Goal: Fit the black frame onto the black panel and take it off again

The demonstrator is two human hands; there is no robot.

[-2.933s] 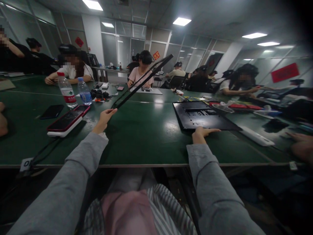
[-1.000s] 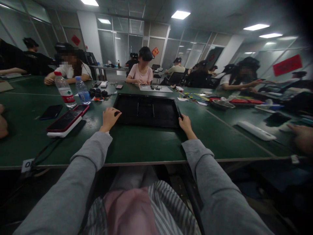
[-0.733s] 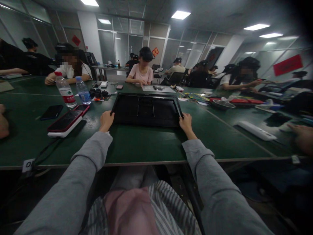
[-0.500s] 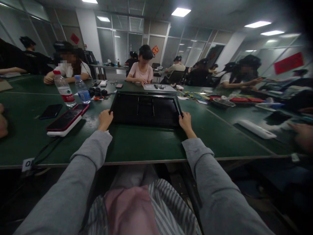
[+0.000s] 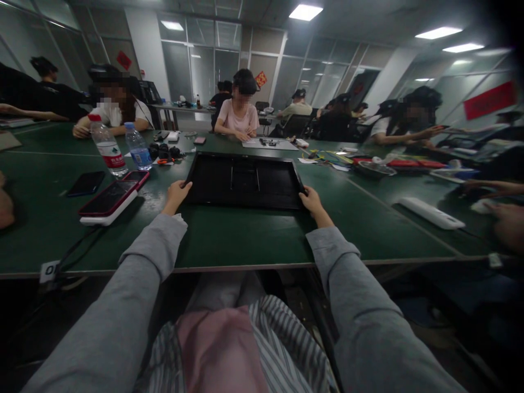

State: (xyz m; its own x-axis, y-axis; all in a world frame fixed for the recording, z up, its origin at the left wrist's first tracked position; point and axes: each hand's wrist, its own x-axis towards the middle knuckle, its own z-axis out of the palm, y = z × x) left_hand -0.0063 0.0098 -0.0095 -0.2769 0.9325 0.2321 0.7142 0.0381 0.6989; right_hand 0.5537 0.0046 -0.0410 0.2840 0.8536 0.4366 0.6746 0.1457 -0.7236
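Observation:
A wide black rectangular panel [image 5: 208, 188] with a raised rim lies in front of me on the green table [image 5: 241, 240]. A thin, shiny U-shaped bracket [image 5: 258, 179] sits in its middle; I cannot tell what kind of object the panel is. At its left edge, my left hand [image 5: 177, 195] is closed with the thumb over the rim. My right hand [image 5: 313, 201] grips the opposite short edge the same way. The fingers under the rim are partly hidden.
To the left stand two water bottles [image 5: 108, 153], beside a red-cased phone [image 5: 108, 197] on a white block and a dark phone [image 5: 85, 184]. A white bar [image 5: 430, 213] lies on the right. Cables [image 5: 327, 158] lie beyond the panel, and a person [image 5: 238, 112] sits opposite.
The panel's near edge has come down a little toward the tabletop, and both hands stay on its sides. At the far right, another person's hands have moved.

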